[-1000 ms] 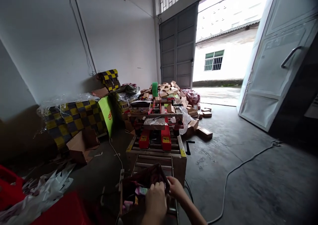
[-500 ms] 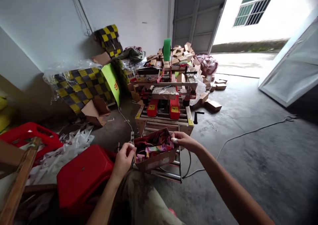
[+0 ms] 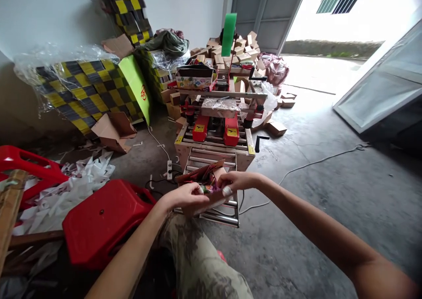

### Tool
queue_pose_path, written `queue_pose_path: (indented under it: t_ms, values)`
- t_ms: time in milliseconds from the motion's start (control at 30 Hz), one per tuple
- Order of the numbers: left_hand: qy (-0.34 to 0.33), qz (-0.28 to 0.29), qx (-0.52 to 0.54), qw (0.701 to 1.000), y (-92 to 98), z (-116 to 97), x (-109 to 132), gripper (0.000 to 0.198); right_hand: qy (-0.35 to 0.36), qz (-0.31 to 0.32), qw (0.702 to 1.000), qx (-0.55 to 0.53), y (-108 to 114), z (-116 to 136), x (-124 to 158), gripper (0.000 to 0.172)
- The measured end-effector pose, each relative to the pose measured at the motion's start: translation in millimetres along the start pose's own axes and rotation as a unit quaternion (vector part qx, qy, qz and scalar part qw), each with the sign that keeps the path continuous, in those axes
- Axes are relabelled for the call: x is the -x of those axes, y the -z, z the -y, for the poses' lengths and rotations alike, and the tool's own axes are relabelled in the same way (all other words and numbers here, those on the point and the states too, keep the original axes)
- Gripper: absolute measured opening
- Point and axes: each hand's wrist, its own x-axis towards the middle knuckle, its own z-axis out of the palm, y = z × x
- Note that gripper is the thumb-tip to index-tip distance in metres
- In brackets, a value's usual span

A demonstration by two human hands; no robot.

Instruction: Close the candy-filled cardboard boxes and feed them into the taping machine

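Note:
A small open cardboard box (image 3: 201, 209) rests on the near end of a roller conveyor (image 3: 227, 220), in front of my knees. Inside it lie shiny wrapped packets (image 3: 209, 188) in pink, purple and green, partly covered by my fingers. My left hand (image 3: 189, 195) is closed at the near left rim of the box, thumb against fingers. From the right, my right hand (image 3: 232, 183) reaches over with curled fingers, closed at the near right rim beside a raised side flap (image 3: 219, 173). The far flap stands up at a slant.
Ahead is a carton-taping machine (image 3: 216, 129) with a green tape roll (image 3: 228, 34). Small cartons (image 3: 242, 50) are heaped behind it. A red plastic stool (image 3: 107, 220) stands at my left, near white scraps (image 3: 85, 180). A power strip (image 3: 169, 170) and a cable (image 3: 306, 163) lie on the floor.
Both hands have moved from the box's left and right sides inward to its near rim, covering more of the packets. A side flap now leans inward at the right. The view has tilted down.

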Motion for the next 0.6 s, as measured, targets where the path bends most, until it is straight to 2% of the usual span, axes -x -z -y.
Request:
queue_pose_path:
  t_ms: [67, 100, 133, 200, 267, 333, 367, 433, 533, 600]
  values:
    - [-0.021, -0.128, -0.032, 0.991, -12.7, 5.7, 1.7, 0.031, -0.029, -0.078, 0.994, 0.069, -1.9, 0.7, -8.0, 0.025]
    - [-0.040, -0.205, -0.065, 0.976, -21.1, 7.8, 3.2, 0.029, -0.053, -0.124, 0.985, 0.110, -4.1, 1.5, -11.7, 0.025]
    - [-0.066, -0.280, -0.105, 0.952, -29.8, 9.5, 5.1, 0.027, -0.077, -0.169, 0.972, 0.144, -7.6, 2.5, -14.9, 0.027]
    - [-0.119, -0.422, -0.185, 0.879, -45.2, 12.1, 8.1, 0.027, -0.117, -0.232, 0.949, 0.180, -19.4, 4.9, -18.6, 0.038]
    - [-0.126, -0.546, -0.227, 0.796, -54.4, 14.8, 8.4, 0.050, -0.134, -0.294, 0.926, 0.196, -36.5, 7.0, -19.6, 0.044]
    - [-0.088, -0.632, -0.213, 0.740, -56.7, 19.2, 5.5, 0.084, -0.125, -0.364, 0.896, 0.223, -54.5, 8.3, -20.2, 0.048]
    - [-0.072, -0.648, -0.190, 0.734, -56.1, 22.2, 3.4, 0.094, -0.115, -0.389, 0.882, 0.240, -61.9, 8.8, -20.8, 0.051]
    - [-0.064, -0.623, -0.125, 0.770, -53.1, 29.2, -0.7, 0.094, -0.095, -0.401, 0.871, 0.267, -71.3, 9.5, -23.0, 0.055]
    - [-0.075, -0.550, -0.043, 0.831, -49.1, 37.6, -3.7, 0.073, -0.087, -0.372, 0.885, 0.267, -72.5, 12.4, -28.0, 0.057]
    - [-0.068, -0.543, -0.022, 0.837, -47.9, 39.5, -4.1, 0.061, -0.085, -0.380, 0.882, 0.265, -70.6, 16.3, -31.6, 0.056]
